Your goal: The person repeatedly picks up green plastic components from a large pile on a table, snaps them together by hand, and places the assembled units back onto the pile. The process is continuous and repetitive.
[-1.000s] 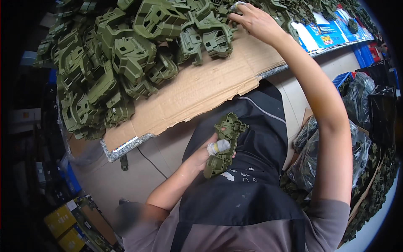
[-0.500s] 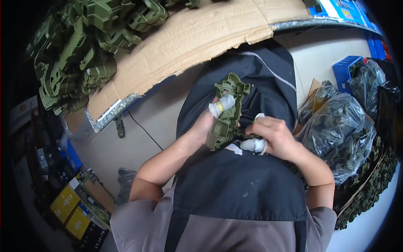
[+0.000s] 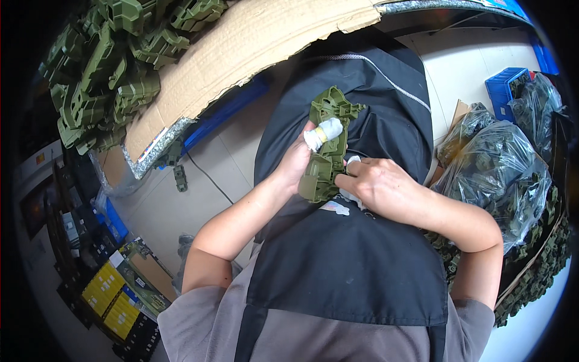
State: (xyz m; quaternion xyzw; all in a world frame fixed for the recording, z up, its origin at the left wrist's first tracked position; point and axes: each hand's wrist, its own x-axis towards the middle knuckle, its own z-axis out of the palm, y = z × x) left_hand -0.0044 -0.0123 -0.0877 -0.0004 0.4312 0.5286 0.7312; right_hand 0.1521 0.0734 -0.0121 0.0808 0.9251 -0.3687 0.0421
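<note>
Since the last frame, the bare right hand (image 3: 383,184) has drawn in against the lower right edge of the long, olive-green moulded plastic part (image 3: 333,151), and the view has tipped so the worktop (image 3: 416,6) sits higher; the work now has both hands at one piece. The part lies above the lap of the black fabric apron (image 3: 347,265), gripped by the left hand (image 3: 295,161), its fingers curled around and its thumb, in a white cloth cover (image 3: 324,134), across the front. The right hand's fingers are bent; whether they pinch anything is hidden. Similar green parts (image 3: 96,84) are heaped beside brown torn-edged cardboard (image 3: 241,54).
</note>
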